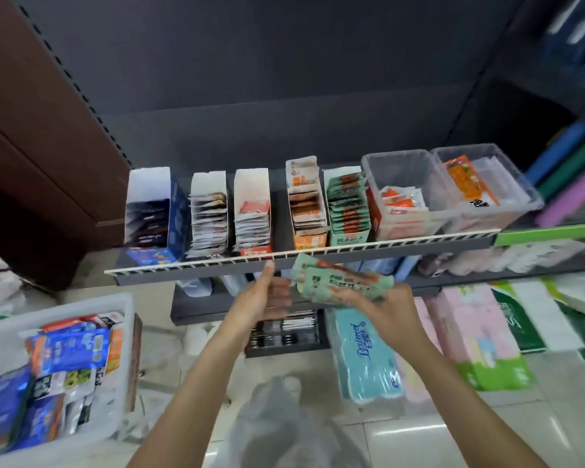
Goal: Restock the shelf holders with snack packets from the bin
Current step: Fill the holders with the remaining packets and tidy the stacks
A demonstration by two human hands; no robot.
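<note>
A white bin (53,332) of snack packets sits near on the left, by a blue pack on the floor that reads "Bonmei" (365,349). The right hand (382,312) grips a bunch of green packets (341,282) just below the shelf edge (284,256); the left hand (260,298) is open beside them, thumb up. Farther back, the shelf holders (250,211) stand in a row, their writing too blurry to read.

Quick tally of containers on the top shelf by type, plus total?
Cardboard holders: 5, from the blue one through the green one
Clear plastic tubs: 2, left tub and right tub
Total: 7
</note>
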